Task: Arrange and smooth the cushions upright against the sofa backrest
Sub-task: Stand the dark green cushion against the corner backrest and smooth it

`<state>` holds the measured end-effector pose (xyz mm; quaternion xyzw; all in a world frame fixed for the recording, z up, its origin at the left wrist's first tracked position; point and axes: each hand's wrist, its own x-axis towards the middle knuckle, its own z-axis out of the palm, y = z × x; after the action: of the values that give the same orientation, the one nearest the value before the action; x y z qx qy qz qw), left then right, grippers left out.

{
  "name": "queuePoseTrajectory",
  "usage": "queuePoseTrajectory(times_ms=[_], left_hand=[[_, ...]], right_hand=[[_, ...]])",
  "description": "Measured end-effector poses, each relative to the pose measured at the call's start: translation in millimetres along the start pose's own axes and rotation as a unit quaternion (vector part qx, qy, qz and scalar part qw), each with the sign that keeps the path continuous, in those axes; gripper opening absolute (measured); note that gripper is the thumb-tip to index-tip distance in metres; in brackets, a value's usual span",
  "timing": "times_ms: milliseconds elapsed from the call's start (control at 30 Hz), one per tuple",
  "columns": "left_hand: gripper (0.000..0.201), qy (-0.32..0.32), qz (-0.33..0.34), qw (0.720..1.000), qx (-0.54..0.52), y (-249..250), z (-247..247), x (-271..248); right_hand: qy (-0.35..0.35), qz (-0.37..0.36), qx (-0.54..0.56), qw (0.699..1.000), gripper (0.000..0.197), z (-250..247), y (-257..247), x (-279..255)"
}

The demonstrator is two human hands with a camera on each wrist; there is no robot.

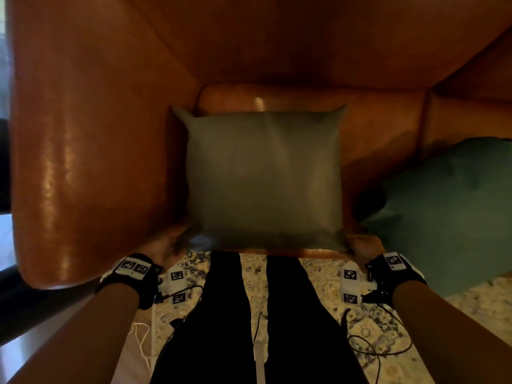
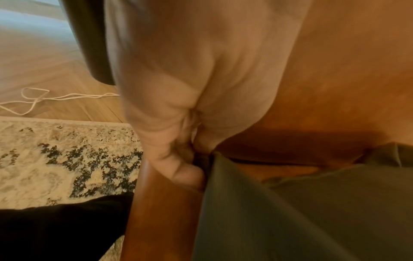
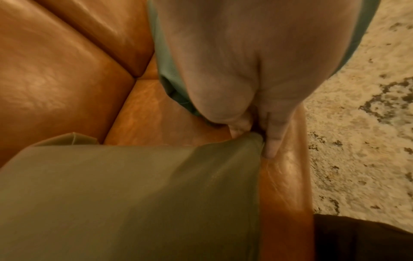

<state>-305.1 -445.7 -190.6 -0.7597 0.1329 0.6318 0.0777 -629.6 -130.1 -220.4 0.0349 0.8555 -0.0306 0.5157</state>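
Both hands, left hand and right hand, pinch the 2 near corners of the olive cushion, lying flat on the sofa seat, probably for raising; teal cushion lies beyond the right grip.

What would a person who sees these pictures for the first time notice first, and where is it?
The olive cushion stands out first: it lies in the middle of the brown leather sofa, near the seat's front edge. The left hand and the right hand each pinch one of its near corners. A teal cushion lies to the right, reaching past the seat's front edge over the patterned rug.
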Motion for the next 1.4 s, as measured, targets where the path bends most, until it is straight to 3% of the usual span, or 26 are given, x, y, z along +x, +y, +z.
queuePoseTrajectory(times_ms=[67, 100, 133, 200, 233, 267, 333, 400, 467, 567, 633, 733, 767, 833, 967, 1033, 1100, 1167, 1233, 1300, 1333, 1400], left_hand=[[0.015, 0.018, -0.014, 0.999, -0.030, -2, 1, 3], [0.014, 0.026, -0.015, 0.999, -0.031, -1, 2, 2], [0.012, 0.024, -0.015, 0.999, -0.018, -1, 3, 2], [0.009, 0.013, -0.004, 1.000, 0.003, -4, 3, 0], [0.009, 0.010, 0.002, 1.000, 0.004, -5, 3, 0], [0.009, 0.012, 0.009, 1.000, -0.001, -9, 0, 6], [0.011, 0.016, 0.017, 0.999, -0.024, -15, -9, 13], [0.016, 0.023, 0.017, 0.999, -0.047, -24, -18, 18], [0.022, 0.037, 0.041, 0.998, -0.013, -33, -23, 19], [0.017, 0.089, 0.111, 0.980, 0.141, -37, -24, 15], [0.016, 0.099, 0.140, 0.943, 0.285, -32, -27, 22], [0.063, 0.111, 0.226, 0.864, 0.436, -12, -11, 20], [0.066, 0.109, 0.265, 0.860, 0.423, -2, 3, 9], [0.068, 0.075, 0.319, 0.881, 0.341, 16, 38, -12], [0.087, 0.037, 0.299, 0.922, 0.243, 26, 89, -36], [0.083, 0.047, 0.310, 0.915, 0.253, 20, 95, -39], [0.092, 0.053, 0.327, 0.903, 0.275, 8, 89, -37], [0.093, 0.014, 0.348, 0.895, 0.277, -10, 79, -26], [0.073, -0.052, 0.381, 0.889, 0.248, -27, 76, -15], [0.074, -0.058, 0.392, 0.895, 0.207, -40, 82, -11], [0.075, -0.023, 0.403, 0.890, 0.213, -42, 87, -11], [0.076, 0.073, 0.446, 0.844, 0.288, -41, 99, -18]], right_hand=[[-0.003, 0.044, 0.123, 0.991, 0.047, 3, 1, 3], [-0.019, 0.087, 0.253, 0.963, 0.041, 3, -6, 4], [-0.017, 0.076, 0.324, 0.943, 0.032, 2, -12, -1], [-0.041, 0.081, 0.391, 0.916, 0.028, 1, -24, -4], [-0.053, 0.064, 0.416, 0.906, 0.042, -2, -33, -7], [-0.073, 0.031, 0.422, 0.903, 0.070, -3, -40, -12], [-0.110, -0.038, 0.396, 0.911, 0.126, -4, -51, -15], [-0.112, -0.101, 0.337, 0.929, 0.136, -3, -60, -14], [-0.092, -0.119, 0.272, 0.950, 0.133, -1, -65, -10], [-0.070, -0.126, 0.210, 0.967, 0.134, -4, -60, -1], [-0.058, -0.139, 0.196, 0.969, 0.131, -5, -55, 7], [-0.064, -0.171, 0.237, 0.954, 0.128, -14, -61, 3], [-0.071, -0.180, 0.265, 0.945, 0.130, -18, -68, -2], [-0.094, -0.191, 0.311, 0.927, 0.138, -26, -81, -7], [-0.057, -0.201, 0.279, 0.937, 0.142, -23, -112, -17], [-0.019, -0.198, 0.259, 0.945, 0.144, -20, -111, -21], [0.007, -0.190, 0.244, 0.951, 0.145, -21, -98, -26], [0.017, -0.157, 0.203, 0.966, 0.146, -21, -82, -32], [0.053, -0.130, 0.138, 0.981, 0.141, -15, -71, -40], [0.145, -0.190, 0.048, 0.970, 0.127, -4, -72, -50], [0.191, -0.253, -0.005, 0.948, 0.118, 2, -76, -55], [0.234, -0.372, -0.100, 0.893, 0.101, 14, -89, -58]])
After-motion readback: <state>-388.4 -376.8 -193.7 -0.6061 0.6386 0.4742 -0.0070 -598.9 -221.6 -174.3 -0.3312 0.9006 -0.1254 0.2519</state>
